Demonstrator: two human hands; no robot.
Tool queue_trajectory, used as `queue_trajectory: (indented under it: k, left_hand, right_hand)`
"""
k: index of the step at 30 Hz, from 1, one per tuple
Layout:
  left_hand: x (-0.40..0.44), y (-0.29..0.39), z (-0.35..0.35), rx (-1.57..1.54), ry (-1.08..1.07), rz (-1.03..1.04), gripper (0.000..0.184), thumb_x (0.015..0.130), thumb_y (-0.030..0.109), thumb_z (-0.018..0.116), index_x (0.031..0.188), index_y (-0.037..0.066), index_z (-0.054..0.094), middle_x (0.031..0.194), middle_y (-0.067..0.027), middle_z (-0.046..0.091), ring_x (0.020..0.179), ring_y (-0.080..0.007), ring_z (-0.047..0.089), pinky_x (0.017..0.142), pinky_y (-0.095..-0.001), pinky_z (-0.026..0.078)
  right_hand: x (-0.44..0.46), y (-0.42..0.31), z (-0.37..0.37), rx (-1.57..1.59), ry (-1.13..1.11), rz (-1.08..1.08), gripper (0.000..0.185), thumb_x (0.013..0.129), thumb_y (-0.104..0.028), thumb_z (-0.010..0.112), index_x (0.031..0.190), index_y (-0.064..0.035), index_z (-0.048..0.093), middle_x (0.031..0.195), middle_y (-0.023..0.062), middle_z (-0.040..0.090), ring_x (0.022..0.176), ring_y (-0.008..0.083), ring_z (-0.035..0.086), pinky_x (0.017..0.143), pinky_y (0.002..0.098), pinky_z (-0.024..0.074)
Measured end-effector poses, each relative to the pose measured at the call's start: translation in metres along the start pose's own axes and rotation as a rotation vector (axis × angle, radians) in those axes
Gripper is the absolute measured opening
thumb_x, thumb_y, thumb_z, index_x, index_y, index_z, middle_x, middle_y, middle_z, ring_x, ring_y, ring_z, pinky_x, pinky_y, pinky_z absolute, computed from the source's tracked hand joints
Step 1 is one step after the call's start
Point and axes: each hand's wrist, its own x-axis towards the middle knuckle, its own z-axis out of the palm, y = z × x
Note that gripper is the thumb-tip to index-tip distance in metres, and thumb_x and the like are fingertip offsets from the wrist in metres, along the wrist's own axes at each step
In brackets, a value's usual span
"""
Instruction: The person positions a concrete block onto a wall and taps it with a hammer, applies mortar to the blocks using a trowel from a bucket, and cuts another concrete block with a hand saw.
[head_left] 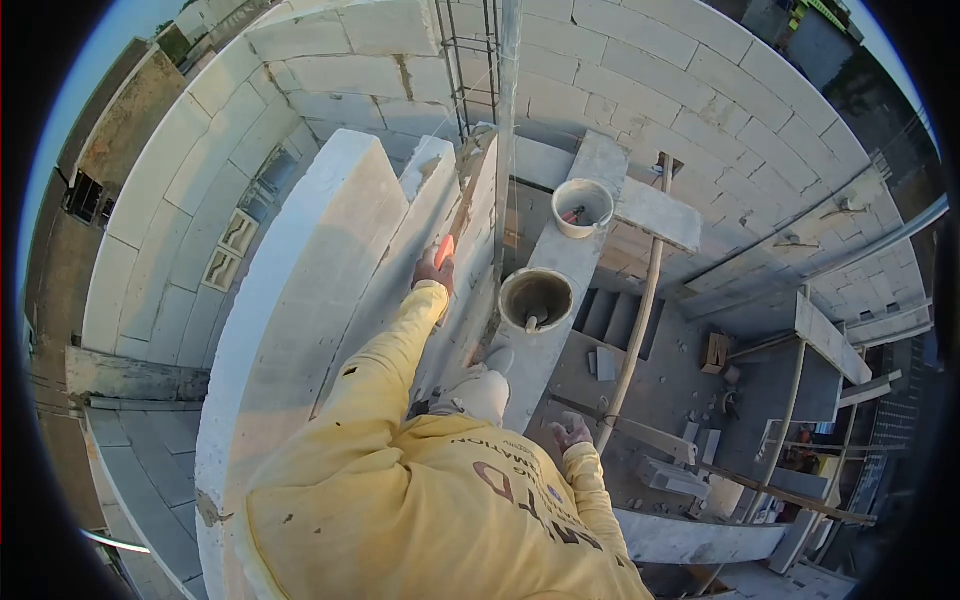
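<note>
My left hand (pixel 432 272) is stretched forward along the wall and closed on an orange-handled tool (pixel 445 250). A long brown strip (pixel 470 195) runs ahead of it along a pale block; I cannot tell whether it is the tool's blade. The wall of large white blocks (pixel 340 250) rises beside my left arm. My right hand (pixel 572 430) hangs out to the right, fingers loosely bent and apart, with nothing seen in it. Nearest to it is a wooden pole (pixel 640 330). A bucket (pixel 508 300) with grey mix and a tool inside stands on the plank ahead.
A second white bucket (pixel 560 215) stands farther along the scaffold plank (pixel 550 255). Upright rebar (pixel 466 75) and a metal post (pixel 507 100) rise ahead. Far below on the right, the floor (pixel 570 385) holds blocks and a wooden crate (pixel 715 352).
</note>
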Motion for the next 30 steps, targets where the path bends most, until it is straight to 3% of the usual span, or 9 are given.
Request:
queue_trajectory:
  k: [7,12,15,19,21,24,26,27,30]
  left_hand:
    - [0.068,0.021,0.038,-0.089,-0.007,-0.179,0.041,0.086,0.026,0.065,0.122,0.011,0.055,0.110,-0.0227,0.063,0.103,-0.0409,0.061,0.088,-0.0461,0.049]
    - [0.094,0.014,0.072,-0.098,-0.059,-0.273,0.043,0.084,0.030,0.066,0.122,0.010,0.056,0.110,-0.0227,0.064,0.103,-0.0418,0.061,0.088,-0.0461,0.049]
    - [0.099,0.003,0.087,-0.196,-0.104,-0.267,0.042,0.083,0.033,0.067,0.117,0.010,0.059,0.106,-0.0227,0.065,0.101,-0.0406,0.062,0.087,-0.0450,0.049]
    - [0.105,0.015,0.080,-0.271,-0.212,-0.416,0.040,0.083,0.036,0.068,0.111,0.008,0.064,0.092,-0.0170,0.068,0.085,-0.0312,0.066,0.077,-0.0401,0.051]
    - [0.108,0.038,0.061,-0.399,-0.310,-0.548,0.040,0.084,0.037,0.068,0.109,0.007,0.065,0.084,-0.0129,0.068,0.074,-0.0251,0.066,0.071,-0.0372,0.051]
    - [0.112,0.001,0.087,-0.420,-0.338,-0.631,0.039,0.085,0.036,0.067,0.110,0.006,0.065,0.076,-0.0076,0.064,0.064,-0.0157,0.060,0.062,-0.0344,0.049]
    - [0.111,-0.009,0.096,-0.520,-0.320,-0.568,0.037,0.085,0.034,0.067,0.111,0.007,0.065,0.076,-0.0065,0.063,0.064,-0.0143,0.059,0.058,-0.0332,0.049]
    - [0.109,-0.011,0.098,-0.567,-0.313,-0.536,0.037,0.085,0.033,0.067,0.111,0.007,0.064,0.076,-0.0060,0.063,0.063,-0.0136,0.059,0.056,-0.0327,0.049]
    - [0.111,0.032,0.067,-0.656,-0.317,-0.643,0.036,0.085,0.032,0.068,0.111,0.007,0.064,0.079,-0.0049,0.063,0.065,-0.0139,0.059,0.050,-0.0317,0.051]
  right_hand:
    - [0.002,-0.067,-0.037,0.216,0.076,0.259,0.050,0.084,-0.031,0.070,0.121,-0.0002,0.056,0.114,0.0197,0.064,0.095,0.0270,0.067,0.084,0.0342,0.0527]
    - [0.019,-0.020,-0.021,0.239,0.051,0.406,0.050,0.085,-0.021,0.069,0.127,0.0001,0.051,0.089,0.0132,0.066,0.062,0.0174,0.061,0.051,0.0305,0.0491]
    - [0.055,0.130,0.023,0.253,0.029,0.293,0.051,0.080,-0.030,0.073,0.119,0.0007,0.060,0.090,0.0158,0.067,0.076,0.0249,0.065,0.069,0.0352,0.0536]
    - [0.063,0.090,-0.007,-0.100,-0.180,0.381,0.044,0.076,-0.043,0.069,0.100,-0.0073,0.071,0.096,0.0164,0.069,0.089,0.0264,0.066,0.081,0.0341,0.0508]
    - [0.075,0.100,0.007,0.082,-0.010,0.396,0.039,0.076,-0.042,0.067,0.093,-0.0071,0.070,0.091,0.0173,0.067,0.081,0.0255,0.064,0.074,0.0354,0.0495]
    - [0.094,0.077,-0.029,0.047,-0.193,0.388,0.035,0.077,-0.039,0.066,0.089,-0.0062,0.069,0.089,0.0163,0.067,0.077,0.0252,0.064,0.071,0.0367,0.0497]
    - [0.092,0.014,-0.057,-0.222,-0.229,0.265,0.035,0.078,-0.037,0.068,0.096,-0.0071,0.069,0.093,0.0142,0.069,0.081,0.0259,0.066,0.075,0.0365,0.0517]
    - [0.121,0.125,-0.030,0.136,-0.119,0.247,0.041,0.080,-0.035,0.070,0.111,-0.0080,0.065,0.097,0.0136,0.070,0.087,0.0279,0.067,0.079,0.0383,0.0528]
    - [0.126,0.037,-0.061,-0.078,0.054,0.281,0.044,0.081,-0.032,0.071,0.116,-0.0070,0.062,0.097,0.0163,0.069,0.086,0.0276,0.067,0.078,0.0387,0.0531]
